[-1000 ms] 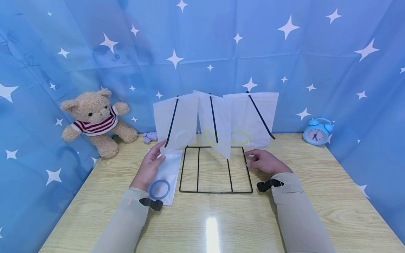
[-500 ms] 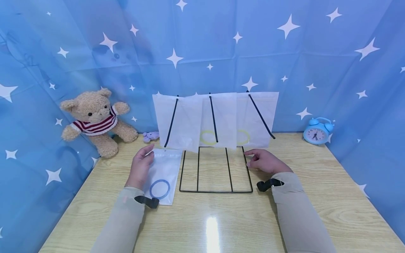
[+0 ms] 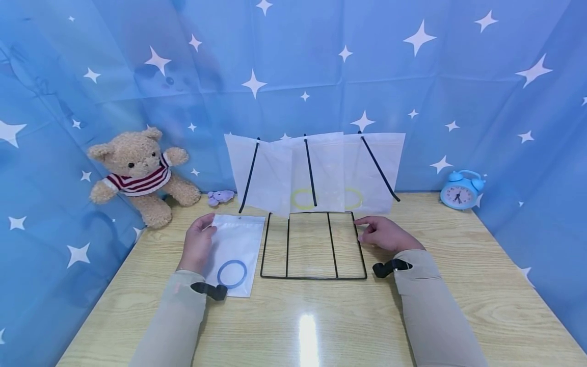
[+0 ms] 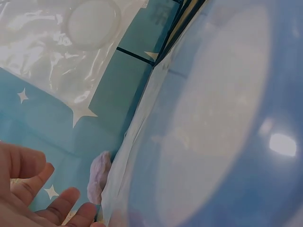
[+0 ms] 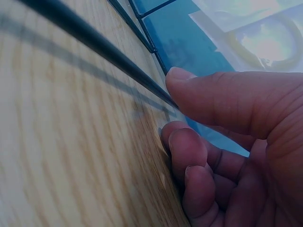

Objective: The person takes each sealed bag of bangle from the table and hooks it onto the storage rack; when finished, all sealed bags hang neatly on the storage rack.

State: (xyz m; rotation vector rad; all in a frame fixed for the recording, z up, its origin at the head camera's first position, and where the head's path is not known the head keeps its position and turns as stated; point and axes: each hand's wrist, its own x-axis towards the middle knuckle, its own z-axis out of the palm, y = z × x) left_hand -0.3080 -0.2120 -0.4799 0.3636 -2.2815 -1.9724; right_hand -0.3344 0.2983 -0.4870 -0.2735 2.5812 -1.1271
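Note:
A black wire rack (image 3: 312, 278) stands on the table, its right side bar pinched by my right hand (image 3: 381, 234). In the right wrist view the thumb (image 5: 208, 94) lies over the bar and the other fingers curl below. My left hand (image 3: 198, 244), fingers loosely bent, is at the left edge of a flat white zip bag (image 3: 240, 234) with a blue ring (image 3: 232, 261). Three translucent bags hang on the rack's prongs: a left bag (image 3: 275, 173), a middle bag (image 3: 326, 168) and a right bag (image 3: 385, 158). Yellow rings show in the middle and right ones, a pale ring in the left.
A teddy bear (image 3: 142, 171) in a striped shirt sits at the back left, beside a small purple plush toy (image 3: 221, 197). At the back right stands a blue alarm clock (image 3: 458, 195). A starry blue curtain (image 3: 293, 61) backs the wooden table (image 3: 367, 326).
My left hand has moved from the left hanging bag down and left to the bag on the table. The hanging bags have swung, and the middle one now faces forward. The right hand stays put.

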